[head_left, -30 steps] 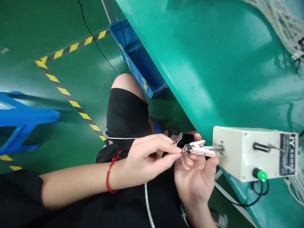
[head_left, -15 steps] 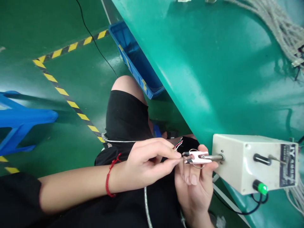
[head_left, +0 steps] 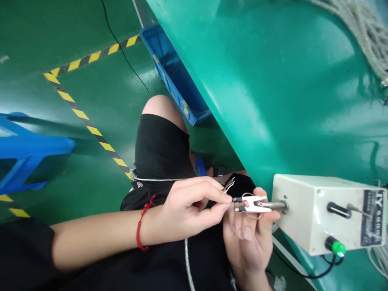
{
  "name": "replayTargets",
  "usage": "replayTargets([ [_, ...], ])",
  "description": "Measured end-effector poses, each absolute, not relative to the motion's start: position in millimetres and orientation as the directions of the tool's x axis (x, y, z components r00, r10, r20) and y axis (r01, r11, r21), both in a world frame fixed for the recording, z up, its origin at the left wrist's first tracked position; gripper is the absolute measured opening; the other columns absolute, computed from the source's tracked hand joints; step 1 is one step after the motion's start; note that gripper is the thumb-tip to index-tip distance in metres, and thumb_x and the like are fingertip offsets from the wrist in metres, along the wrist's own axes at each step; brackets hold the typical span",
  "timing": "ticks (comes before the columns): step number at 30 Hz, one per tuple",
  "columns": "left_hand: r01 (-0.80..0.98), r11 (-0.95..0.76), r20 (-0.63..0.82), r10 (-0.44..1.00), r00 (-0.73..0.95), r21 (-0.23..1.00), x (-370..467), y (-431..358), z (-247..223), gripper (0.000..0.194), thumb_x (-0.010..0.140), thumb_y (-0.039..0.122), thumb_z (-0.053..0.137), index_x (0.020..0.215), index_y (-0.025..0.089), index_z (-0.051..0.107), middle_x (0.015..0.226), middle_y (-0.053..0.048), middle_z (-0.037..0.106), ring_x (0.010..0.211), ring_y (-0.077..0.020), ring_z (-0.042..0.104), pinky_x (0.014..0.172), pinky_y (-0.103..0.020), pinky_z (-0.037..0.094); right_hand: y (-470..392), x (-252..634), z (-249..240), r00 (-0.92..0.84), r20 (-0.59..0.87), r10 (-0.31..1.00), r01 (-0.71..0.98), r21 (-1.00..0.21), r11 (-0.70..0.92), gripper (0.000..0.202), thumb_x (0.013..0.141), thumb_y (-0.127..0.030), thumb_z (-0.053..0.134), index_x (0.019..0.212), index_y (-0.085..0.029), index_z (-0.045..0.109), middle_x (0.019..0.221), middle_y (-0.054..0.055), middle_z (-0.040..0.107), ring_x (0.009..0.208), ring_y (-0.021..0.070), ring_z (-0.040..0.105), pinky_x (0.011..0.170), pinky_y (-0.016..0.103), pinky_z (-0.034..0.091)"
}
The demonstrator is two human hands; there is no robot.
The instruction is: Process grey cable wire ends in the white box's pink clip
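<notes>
My left hand (head_left: 194, 202), a red cord bracelet at its wrist, pinches the end of a thin wire between thumb and fingertips. Several fine coloured wires (head_left: 229, 185), red, white and dark, fan out above those fingertips. A clear-sheathed silvery cable (head_left: 187, 262) hangs below this hand. My right hand (head_left: 250, 230), palm up, has thumb and forefinger on the two sides of a white clip (head_left: 251, 203) with black-tipped jaws. The jaws stand apart, close to the left fingertips. Behind the clip, a metal shaft (head_left: 274, 205) joins it to a cream machine box (head_left: 297, 218).
The box has a slot switch and a green-lit knob (head_left: 338, 247). It stands at the green table's (head_left: 242, 81) edge. Grey cables (head_left: 354, 28) lie at the far right. A blue bin (head_left: 169, 81) sits beside the table, a blue stool (head_left: 33, 147) at left.
The view has shifted slightly, so the box appears a little further right and lower. The clip's black jaw tips look slightly further apart. Both hands keep nearly the same pose.
</notes>
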State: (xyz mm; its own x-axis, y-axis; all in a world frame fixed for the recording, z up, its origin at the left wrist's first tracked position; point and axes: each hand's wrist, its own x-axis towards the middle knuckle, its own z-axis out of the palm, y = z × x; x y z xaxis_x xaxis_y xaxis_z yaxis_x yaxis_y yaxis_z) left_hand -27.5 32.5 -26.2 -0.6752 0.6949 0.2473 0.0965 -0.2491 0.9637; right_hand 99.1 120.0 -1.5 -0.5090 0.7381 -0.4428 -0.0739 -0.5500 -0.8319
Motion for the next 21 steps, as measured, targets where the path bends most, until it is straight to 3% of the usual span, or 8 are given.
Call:
replayTargets([
  [7, 0.094, -0.260, 0.254, 0.696, -0.671, 0.961, -26, 32, -26, 0.017, 0.083, 0.001, 0.075, 0.096, 0.011, 0.073, 0.081, -0.009, 0.075, 0.056, -0.0101, 0.063, 0.049, -0.019, 0.048, 120, 98, 1, -0.525, -0.460, 0.716, -0.072, -0.815, -0.575, 0.046, 0.097, -0.062, 0.059, 0.124, -0.027, 0.073, 0.046, -0.009, 0.039, 0.042, 0.0099, 0.028, 0.048, 0.023, 0.036],
  [10, 0.099, -0.251, 0.251, 0.699, -0.669, 0.963, -27, 32, -24, 0.017, 0.083, 0.001, 0.075, 0.095, 0.012, 0.072, 0.080, -0.007, 0.075, 0.056, -0.0098, 0.064, 0.049, -0.019, 0.049, 119, 103, 0, -0.521, -0.443, 0.730, -0.022, -0.848, -0.530, 0.055, 0.094, -0.071, 0.054, 0.110, -0.023, 0.076, 0.047, -0.003, 0.052, 0.044, 0.0142, 0.041, 0.050, 0.028, 0.039],
  [14, 0.085, -0.235, 0.230, 0.704, -0.672, 0.968, -25, 32, -24, 0.018, 0.083, 0.002, 0.075, 0.096, 0.014, 0.072, 0.081, -0.006, 0.075, 0.056, -0.0096, 0.065, 0.048, -0.018, 0.049, 112, 117, 5, -0.446, -0.262, 0.856, -0.022, -0.953, -0.303, 0.038, 0.100, -0.050, 0.049, 0.090, -0.022, 0.074, 0.050, 0.001, 0.061, 0.045, 0.0163, 0.048, 0.054, 0.032, 0.041],
  [17, 0.089, -0.243, 0.235, 0.682, -0.693, 0.966, -22, 32, -25, 0.017, 0.083, 0.003, 0.075, 0.095, 0.014, 0.073, 0.079, -0.006, 0.075, 0.058, -0.0111, 0.066, 0.049, -0.019, 0.051, 103, 125, 18, -0.341, -0.057, 0.938, -0.048, -0.996, -0.077, 0.027, 0.103, -0.039, 0.050, 0.099, -0.026, 0.073, 0.058, 0.000, 0.064, 0.045, 0.0161, 0.048, 0.050, 0.033, 0.040],
  [19, 0.100, -0.242, 0.241, 0.668, -0.704, 0.965, -21, 32, -26, 0.016, 0.082, 0.003, 0.076, 0.094, 0.014, 0.073, 0.077, -0.006, 0.074, 0.061, -0.0129, 0.068, 0.052, -0.020, 0.053, 98, 128, 28, -0.252, 0.041, 0.967, -0.023, -0.999, 0.037, 0.018, 0.103, -0.037, 0.056, 0.111, -0.034, 0.071, 0.067, -0.001, 0.067, 0.047, 0.0168, 0.050, 0.049, 0.033, 0.040],
  [21, 0.099, -0.239, 0.237, 0.664, -0.709, 0.966, -21, 32, -26, 0.016, 0.082, 0.003, 0.076, 0.093, 0.013, 0.073, 0.076, -0.007, 0.074, 0.062, -0.0137, 0.069, 0.055, -0.022, 0.055, 94, 130, 36, -0.195, 0.013, 0.981, 0.033, -0.999, 0.020, 0.032, 0.102, -0.036, 0.058, 0.132, -0.046, 0.060, 0.077, -0.001, 0.070, 0.049, 0.0175, 0.053, 0.048, 0.035, 0.042],
])
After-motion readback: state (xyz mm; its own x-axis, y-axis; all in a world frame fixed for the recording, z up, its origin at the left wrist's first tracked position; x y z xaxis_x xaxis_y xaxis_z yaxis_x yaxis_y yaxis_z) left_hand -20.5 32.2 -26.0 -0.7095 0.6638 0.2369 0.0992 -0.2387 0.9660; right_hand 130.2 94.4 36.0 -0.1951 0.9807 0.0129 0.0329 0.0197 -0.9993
